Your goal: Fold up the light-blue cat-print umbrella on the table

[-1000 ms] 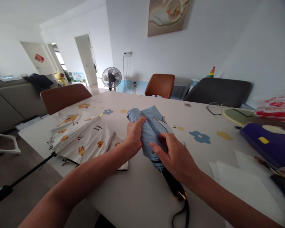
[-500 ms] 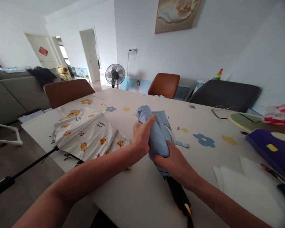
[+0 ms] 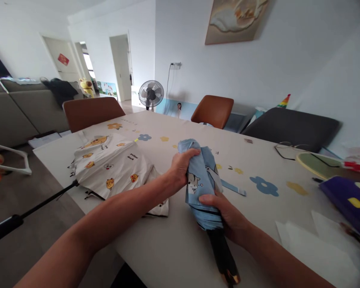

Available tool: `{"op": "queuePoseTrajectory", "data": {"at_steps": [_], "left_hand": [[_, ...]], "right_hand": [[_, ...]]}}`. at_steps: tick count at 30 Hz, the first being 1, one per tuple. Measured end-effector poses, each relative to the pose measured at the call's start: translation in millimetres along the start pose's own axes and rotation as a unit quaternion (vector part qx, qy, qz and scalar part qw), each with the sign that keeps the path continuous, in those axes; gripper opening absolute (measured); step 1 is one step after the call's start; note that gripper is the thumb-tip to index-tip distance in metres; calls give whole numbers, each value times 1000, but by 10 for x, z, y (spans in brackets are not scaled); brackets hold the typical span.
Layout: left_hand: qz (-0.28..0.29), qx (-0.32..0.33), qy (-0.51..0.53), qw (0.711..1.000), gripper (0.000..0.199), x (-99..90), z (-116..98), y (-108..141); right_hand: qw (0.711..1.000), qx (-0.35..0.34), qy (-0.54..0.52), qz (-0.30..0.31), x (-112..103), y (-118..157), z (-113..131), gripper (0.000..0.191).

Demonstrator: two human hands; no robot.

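Both my hands are wrapped round a folded light-blue umbrella [image 3: 197, 176] with a cartoon animal print, held above the table. My left hand [image 3: 182, 166] grips its upper part, thumb across the front. Lower down, my right hand [image 3: 225, 210] closes on its right side near the handle. The black handle [image 3: 222, 252] points down toward me. A pale blue closing strap [image 3: 232, 187] sticks out to the right, loose. To the left, a white umbrella [image 3: 108, 168] with yellow duck prints lies partly collapsed, its black shaft reaching past the table edge.
The white table [image 3: 168, 248] carries flower prints. On the right are glasses [image 3: 285, 152], a green round mat [image 3: 312, 165], a purple pouch [image 3: 345, 204] and white paper sheets [image 3: 312, 240]. Chairs [image 3: 213, 112] line the far side; a fan [image 3: 151, 95] stands behind.
The blue umbrella has turned in my hands, so a cartoon animal now faces me. My right thumb has shifted across its front. The view has swung slightly left.
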State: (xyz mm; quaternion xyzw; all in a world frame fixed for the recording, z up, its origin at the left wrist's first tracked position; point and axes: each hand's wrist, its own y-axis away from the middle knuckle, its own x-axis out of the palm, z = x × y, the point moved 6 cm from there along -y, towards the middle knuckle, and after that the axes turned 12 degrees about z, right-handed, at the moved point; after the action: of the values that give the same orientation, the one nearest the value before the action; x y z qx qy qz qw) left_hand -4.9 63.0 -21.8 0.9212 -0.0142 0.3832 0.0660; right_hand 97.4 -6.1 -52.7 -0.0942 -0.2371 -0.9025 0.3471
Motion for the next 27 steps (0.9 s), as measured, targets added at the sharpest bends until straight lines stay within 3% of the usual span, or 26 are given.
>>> {"op": "queuePoseTrajectory", "data": {"at_steps": [7,11,16,20,27], "left_hand": [[-77,61,-52,994,20,-134,-81,-51],[-104,79,-76,989,19,-161,-134,-27],[-117,68,-94,986,16,-171,-180,-16],[-83,12,-87,993,15,-198,-99,-108],[81,-41,-64,994,31,-103,60,-225]], "right_hand": [[983,-26,162,-80,-13,-89,331,31],[978,-20,195,-70,-3,-176,380,27],[989,-38,143,-31,-29,-298,296,26],[999,-32,33,-14,-117,-394,153,26],[993,-4,-114,-45,-252,-366,-8,22]]}}
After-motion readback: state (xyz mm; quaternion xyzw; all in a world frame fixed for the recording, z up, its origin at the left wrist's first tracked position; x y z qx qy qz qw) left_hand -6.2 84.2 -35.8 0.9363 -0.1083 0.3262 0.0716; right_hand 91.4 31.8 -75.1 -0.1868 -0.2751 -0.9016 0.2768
